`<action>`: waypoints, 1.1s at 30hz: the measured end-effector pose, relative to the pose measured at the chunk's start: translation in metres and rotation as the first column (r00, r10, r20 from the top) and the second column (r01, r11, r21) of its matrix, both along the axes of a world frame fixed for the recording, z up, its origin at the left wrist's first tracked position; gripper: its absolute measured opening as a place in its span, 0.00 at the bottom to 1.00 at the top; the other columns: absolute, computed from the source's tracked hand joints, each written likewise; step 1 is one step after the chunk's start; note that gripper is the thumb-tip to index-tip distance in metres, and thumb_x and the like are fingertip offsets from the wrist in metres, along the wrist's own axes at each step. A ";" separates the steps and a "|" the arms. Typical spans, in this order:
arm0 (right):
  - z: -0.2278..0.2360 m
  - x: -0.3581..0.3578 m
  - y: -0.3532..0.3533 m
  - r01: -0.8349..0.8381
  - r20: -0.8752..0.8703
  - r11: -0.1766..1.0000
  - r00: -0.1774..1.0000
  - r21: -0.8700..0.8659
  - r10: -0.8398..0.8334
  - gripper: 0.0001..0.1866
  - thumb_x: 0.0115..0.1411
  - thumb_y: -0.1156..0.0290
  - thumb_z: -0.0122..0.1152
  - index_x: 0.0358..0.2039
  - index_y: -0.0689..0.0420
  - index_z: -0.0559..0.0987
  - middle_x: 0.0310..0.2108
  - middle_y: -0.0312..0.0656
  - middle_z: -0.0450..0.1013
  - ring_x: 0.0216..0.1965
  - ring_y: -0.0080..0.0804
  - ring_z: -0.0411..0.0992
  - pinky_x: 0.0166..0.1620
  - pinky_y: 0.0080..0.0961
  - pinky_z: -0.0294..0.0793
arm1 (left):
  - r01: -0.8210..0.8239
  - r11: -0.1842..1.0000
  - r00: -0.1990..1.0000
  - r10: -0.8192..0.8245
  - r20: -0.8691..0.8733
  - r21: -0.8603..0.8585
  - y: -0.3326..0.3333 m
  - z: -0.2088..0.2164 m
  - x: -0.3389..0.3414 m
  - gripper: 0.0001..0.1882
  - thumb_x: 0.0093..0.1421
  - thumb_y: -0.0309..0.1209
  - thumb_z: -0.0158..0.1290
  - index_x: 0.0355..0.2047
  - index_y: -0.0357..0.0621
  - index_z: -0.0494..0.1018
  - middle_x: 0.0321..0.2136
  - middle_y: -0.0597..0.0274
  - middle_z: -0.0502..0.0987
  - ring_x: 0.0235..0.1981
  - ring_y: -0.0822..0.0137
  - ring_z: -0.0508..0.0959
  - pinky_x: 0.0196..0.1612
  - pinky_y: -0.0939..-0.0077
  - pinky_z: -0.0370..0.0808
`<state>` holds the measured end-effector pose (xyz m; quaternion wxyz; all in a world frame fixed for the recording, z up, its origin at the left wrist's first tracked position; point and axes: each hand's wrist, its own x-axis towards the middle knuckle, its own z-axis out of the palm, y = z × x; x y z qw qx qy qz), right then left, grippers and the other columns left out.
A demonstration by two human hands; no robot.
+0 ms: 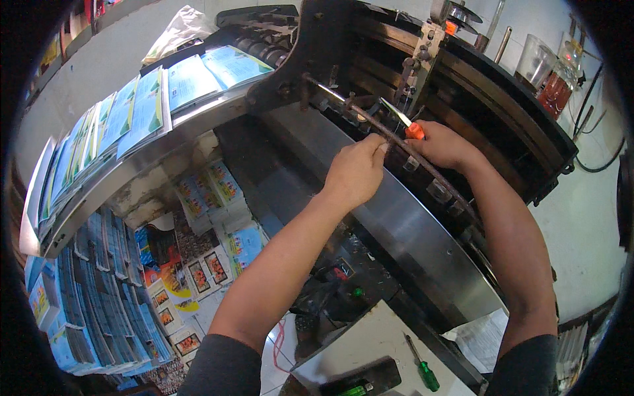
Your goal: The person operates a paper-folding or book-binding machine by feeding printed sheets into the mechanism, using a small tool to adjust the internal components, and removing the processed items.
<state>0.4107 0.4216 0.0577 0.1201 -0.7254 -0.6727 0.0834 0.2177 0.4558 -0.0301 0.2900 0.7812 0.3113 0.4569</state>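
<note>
My right hand (448,144) is wrapped round a screwdriver with an orange handle (415,131). Its bright metal blade points up and left, over the dark machine (475,92). Just left of it, my left hand (355,170) is closed, with thumb and fingers pinched at a long thin metal rod (436,175) that runs across the machine's front. What those fingertips hold, if anything, is hidden. Small clamps and fittings (437,191) sit along the rod. A wide metal plate (429,228) slopes below both hands.
Blue printed booklets (146,102) lie fanned along a curved metal feed tray (105,181) at the left, above tall stacks of booklets (105,303). A green-handled screwdriver (422,366) rests on a pale tabletop (370,330). A bottle of reddish liquid (560,82) stands behind the machine.
</note>
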 end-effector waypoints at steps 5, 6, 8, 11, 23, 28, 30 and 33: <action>-0.002 -0.009 0.001 0.023 0.177 0.995 0.983 0.101 -0.040 0.20 0.58 0.53 0.62 0.39 0.59 0.80 0.41 0.54 0.77 0.45 0.53 0.75 0.49 0.43 0.73 | -0.009 1.000 0.999 0.009 0.041 -0.017 0.002 -0.001 -0.002 0.12 0.66 0.34 0.48 0.42 0.39 0.74 0.34 0.41 0.78 0.40 0.41 0.78 0.42 0.55 0.73; 0.001 -0.012 0.001 0.026 0.184 0.996 0.982 0.080 -0.041 0.21 0.58 0.53 0.61 0.38 0.59 0.80 0.40 0.55 0.77 0.44 0.54 0.75 0.48 0.44 0.73 | -0.014 1.000 0.999 0.015 0.036 -0.027 0.002 0.000 -0.003 0.12 0.66 0.34 0.48 0.42 0.39 0.74 0.34 0.41 0.78 0.40 0.41 0.78 0.42 0.55 0.73; 0.004 -0.017 0.000 0.035 0.214 0.997 0.976 0.068 -0.049 0.21 0.58 0.52 0.62 0.35 0.60 0.81 0.39 0.55 0.78 0.43 0.55 0.75 0.48 0.44 0.74 | -0.026 0.999 0.999 0.026 0.021 -0.030 0.004 0.001 -0.003 0.12 0.65 0.34 0.48 0.42 0.39 0.74 0.34 0.41 0.78 0.40 0.41 0.78 0.42 0.55 0.73; 0.005 -0.019 -0.002 0.066 0.268 0.992 0.959 0.109 -0.094 0.19 0.57 0.55 0.63 0.33 0.61 0.80 0.36 0.56 0.78 0.41 0.55 0.76 0.46 0.44 0.74 | -0.042 0.999 0.999 0.042 0.003 -0.008 0.005 -0.001 -0.002 0.12 0.65 0.34 0.48 0.41 0.39 0.74 0.35 0.41 0.78 0.40 0.41 0.78 0.43 0.55 0.73; 0.037 -0.004 -0.041 0.173 0.028 0.985 0.985 -0.015 -0.173 0.17 0.49 0.69 0.62 0.39 0.62 0.74 0.37 0.53 0.73 0.41 0.49 0.74 0.46 0.37 0.71 | -0.082 0.812 0.997 0.057 -0.060 -0.578 -0.018 -0.127 -0.054 0.19 0.65 0.40 0.48 0.51 0.44 0.73 0.42 0.41 0.78 0.49 0.43 0.76 0.52 0.54 0.70; 0.034 0.012 -0.055 0.069 0.123 0.988 0.989 0.137 -0.086 0.14 0.55 0.70 0.60 0.41 0.61 0.73 0.39 0.53 0.74 0.44 0.48 0.72 0.47 0.39 0.70 | -0.338 0.921 0.782 0.161 -0.601 -0.192 -0.076 -0.207 -0.087 0.35 0.59 0.51 0.54 0.61 0.45 0.66 0.61 0.37 0.61 0.64 0.36 0.55 0.64 0.44 0.54; 0.038 0.004 -0.061 0.100 0.196 0.987 0.973 0.127 -0.124 0.15 0.57 0.67 0.60 0.41 0.62 0.73 0.42 0.57 0.74 0.47 0.56 0.72 0.49 0.45 0.70 | -0.288 0.935 0.829 0.136 -0.543 -0.205 -0.099 -0.216 -0.098 0.33 0.59 0.49 0.54 0.60 0.45 0.67 0.60 0.38 0.62 0.64 0.37 0.56 0.63 0.42 0.55; 0.040 -0.005 -0.060 0.084 0.231 0.991 0.967 0.108 -0.108 0.15 0.60 0.65 0.60 0.42 0.63 0.72 0.42 0.58 0.74 0.48 0.57 0.72 0.49 0.46 0.69 | -0.261 0.934 0.849 0.103 -0.518 -0.242 -0.136 -0.239 -0.129 0.31 0.58 0.46 0.56 0.58 0.44 0.68 0.59 0.37 0.63 0.63 0.38 0.58 0.62 0.43 0.57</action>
